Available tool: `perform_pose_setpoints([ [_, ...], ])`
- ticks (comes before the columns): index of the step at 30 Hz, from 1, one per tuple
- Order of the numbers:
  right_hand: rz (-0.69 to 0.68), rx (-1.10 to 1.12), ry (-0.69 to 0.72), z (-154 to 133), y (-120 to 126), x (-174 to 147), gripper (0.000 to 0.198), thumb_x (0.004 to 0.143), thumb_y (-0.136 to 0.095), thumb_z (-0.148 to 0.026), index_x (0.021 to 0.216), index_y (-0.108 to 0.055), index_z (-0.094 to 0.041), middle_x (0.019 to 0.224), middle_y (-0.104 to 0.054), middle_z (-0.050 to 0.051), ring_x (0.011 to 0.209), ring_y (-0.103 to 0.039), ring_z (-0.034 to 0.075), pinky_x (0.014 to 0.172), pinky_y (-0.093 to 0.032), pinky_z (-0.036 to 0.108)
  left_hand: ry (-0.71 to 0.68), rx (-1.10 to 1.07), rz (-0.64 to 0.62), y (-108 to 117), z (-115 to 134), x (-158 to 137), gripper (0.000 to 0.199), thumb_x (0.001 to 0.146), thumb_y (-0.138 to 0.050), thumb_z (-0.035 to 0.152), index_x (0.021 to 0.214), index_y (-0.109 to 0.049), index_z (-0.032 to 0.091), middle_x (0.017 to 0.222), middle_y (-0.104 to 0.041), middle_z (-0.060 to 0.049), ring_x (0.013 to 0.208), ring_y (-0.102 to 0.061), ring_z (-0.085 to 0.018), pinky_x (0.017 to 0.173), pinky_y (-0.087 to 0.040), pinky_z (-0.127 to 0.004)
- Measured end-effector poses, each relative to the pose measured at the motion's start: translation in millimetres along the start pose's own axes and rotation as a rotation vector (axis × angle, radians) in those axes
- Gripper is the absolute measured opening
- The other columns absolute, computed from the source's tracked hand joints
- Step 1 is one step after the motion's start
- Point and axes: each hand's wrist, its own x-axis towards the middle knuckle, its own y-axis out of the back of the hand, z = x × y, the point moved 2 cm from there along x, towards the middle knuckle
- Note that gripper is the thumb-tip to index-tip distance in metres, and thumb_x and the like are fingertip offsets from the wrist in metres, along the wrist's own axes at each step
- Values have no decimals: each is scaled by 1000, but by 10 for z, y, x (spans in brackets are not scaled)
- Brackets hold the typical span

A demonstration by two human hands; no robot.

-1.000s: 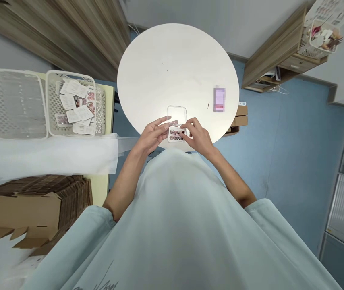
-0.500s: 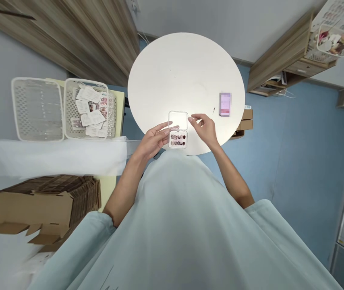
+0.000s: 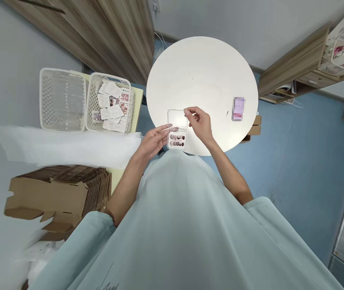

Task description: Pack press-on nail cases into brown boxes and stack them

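Note:
A small clear plastic case (image 3: 177,148) lies open at the near edge of the round table, its lid raised on the far side. In its base are two rows of dark and patterned press-on nails (image 3: 177,140). My left hand (image 3: 153,141) grips the case from the left, fingers reaching over the hinge area and thumb side hidden in part. With thumb and index finger pinched, my right hand (image 3: 200,123) touches the upper right corner of the lid (image 3: 176,117); its other fingers are curled.
A phone with a blurred screen (image 3: 238,108) lies on the right of the white table (image 3: 202,60). To the left stand a basket of cards and nail sets (image 3: 131,102), a basket of clear cases (image 3: 41,104), white sheets (image 3: 69,145) and folded cardboard boxes (image 3: 48,193).
My right hand has shifted from the lid's right edge to its upper right corner. My left hand keeps its grip on the case. The view has turned slightly, so the surroundings sit further right.

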Motion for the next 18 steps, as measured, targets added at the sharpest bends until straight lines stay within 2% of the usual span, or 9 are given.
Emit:
perform_pose_setpoints([
  [5,-33,-107,179,-367,63,-281,48,111,-62,-70,121,-81,-28,117,-71,6,93,-68,17,74,-60,30,-34,-20,-16,32,58,69,48,98,-86,32,141,-73,15,137,-82,-19,131,-78,-31,118,-61,-48],
  [9,-67,-192,276,-470,145,-574,36,113,-63,-61,124,-82,-32,115,-65,6,93,-68,17,72,-62,31,-54,-12,-27,-15,113,112,48,106,-76,49,140,-74,15,137,-81,-19,130,-79,-31,115,-64,-47],
  [12,-101,-227,278,-439,176,-748,32,113,-65,-58,123,-83,-32,111,-64,5,92,-68,17,70,-63,31,-63,8,-52,-55,140,119,53,105,-77,53,141,-73,14,142,-79,-21,130,-78,-32,112,-65,-47],
  [18,-144,-234,183,-350,163,-934,33,109,-71,-59,123,-79,-31,110,-67,5,88,-69,17,73,-63,32,-94,44,-94,-86,142,140,60,95,-90,41,146,-72,16,149,-76,-20,137,-75,-35,115,-64,-52],
])
